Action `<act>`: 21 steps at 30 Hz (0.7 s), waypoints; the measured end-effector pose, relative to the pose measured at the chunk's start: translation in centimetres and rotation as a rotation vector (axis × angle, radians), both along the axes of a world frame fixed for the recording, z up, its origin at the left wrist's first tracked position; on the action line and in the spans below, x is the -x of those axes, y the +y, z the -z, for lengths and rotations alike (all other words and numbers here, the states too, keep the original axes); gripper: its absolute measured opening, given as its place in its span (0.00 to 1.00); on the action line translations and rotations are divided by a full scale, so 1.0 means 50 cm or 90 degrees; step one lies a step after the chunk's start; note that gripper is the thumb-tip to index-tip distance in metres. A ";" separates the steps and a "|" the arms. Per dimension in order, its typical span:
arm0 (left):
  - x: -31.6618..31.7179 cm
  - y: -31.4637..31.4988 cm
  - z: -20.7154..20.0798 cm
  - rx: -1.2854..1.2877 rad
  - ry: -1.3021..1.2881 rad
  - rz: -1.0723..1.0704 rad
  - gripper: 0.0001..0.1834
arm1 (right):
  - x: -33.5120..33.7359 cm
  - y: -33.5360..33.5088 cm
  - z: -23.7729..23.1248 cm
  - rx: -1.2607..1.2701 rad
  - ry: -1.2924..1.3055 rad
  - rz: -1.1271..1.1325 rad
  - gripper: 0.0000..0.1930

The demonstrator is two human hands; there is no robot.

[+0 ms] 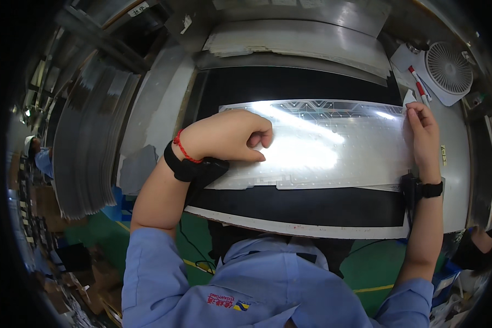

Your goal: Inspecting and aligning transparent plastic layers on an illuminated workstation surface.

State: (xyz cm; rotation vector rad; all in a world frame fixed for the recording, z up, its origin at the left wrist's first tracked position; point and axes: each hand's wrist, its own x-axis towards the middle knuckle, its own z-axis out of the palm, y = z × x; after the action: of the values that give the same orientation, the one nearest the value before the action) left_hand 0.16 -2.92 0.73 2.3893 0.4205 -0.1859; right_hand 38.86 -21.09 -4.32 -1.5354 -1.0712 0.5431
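A long, shiny silver sheet panel lies on a black mat, with a printed circuit-like pattern along its far edge and a bright glare over its middle. Above its left part is my left hand, with loosely curled fingers, the thumb apart from them, and nothing visible between. At the panel's far right corner my right hand is closed, thumb against fingers, on a small white flap that sticks up. Whether the flap is part of a film on the panel cannot be made out. Dark bands circle both wrists.
Past the black mat lies a stack of flat metal sheets. Another tall stack of sheets stands at the left. A white fan and a red-and-white marker sit at the far right. The white table edge runs before me.
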 end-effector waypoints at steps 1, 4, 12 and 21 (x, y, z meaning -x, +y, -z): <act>0.000 0.000 0.001 0.001 0.003 0.001 0.11 | -0.001 0.000 0.002 -0.005 0.000 0.000 0.07; 0.000 0.001 0.003 0.006 0.009 0.002 0.11 | -0.004 0.000 0.005 -0.010 -0.003 -0.002 0.08; -0.004 -0.001 0.004 0.022 0.013 -0.014 0.11 | -0.011 0.002 0.009 -0.002 0.020 -0.008 0.08; -0.002 0.002 0.008 0.021 -0.009 0.009 0.12 | -0.009 0.003 0.006 0.004 0.016 -0.002 0.08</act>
State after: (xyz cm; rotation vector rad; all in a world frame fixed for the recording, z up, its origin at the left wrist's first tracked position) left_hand 0.25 -2.80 0.32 2.3605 0.3911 -0.1804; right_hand 39.30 -20.94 -4.64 -1.5292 -1.0542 0.5669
